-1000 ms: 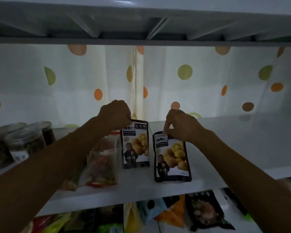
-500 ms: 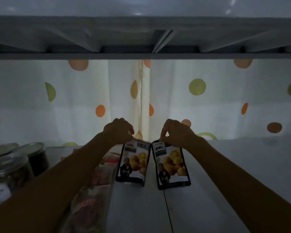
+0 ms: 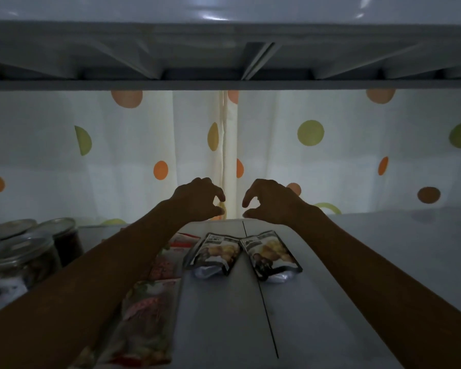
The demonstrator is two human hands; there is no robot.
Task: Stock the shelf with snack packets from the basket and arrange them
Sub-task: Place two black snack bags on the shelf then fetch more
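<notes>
Glass jars (image 3: 24, 259) with metal lids stand well to the left of the fingers on the shelf (image 3: 383, 251). Clear snack bags (image 3: 147, 315) with red print lie under the left forearm. The left hand (image 3: 197, 201) hovers above the shelf, its fingers (image 3: 220, 195) half-curled, thumb and forefinger apart, holding nothing. Just below those fingers, towards the camera, the left black snack packet (image 3: 213, 253) lies flat, its top corner meeting the right black snack packet (image 3: 270, 253). Over that one the right hand (image 3: 270, 202) hovers likewise, fingers parted and empty. A spotted curtain (image 3: 330, 169) hangs behind the fingers
</notes>
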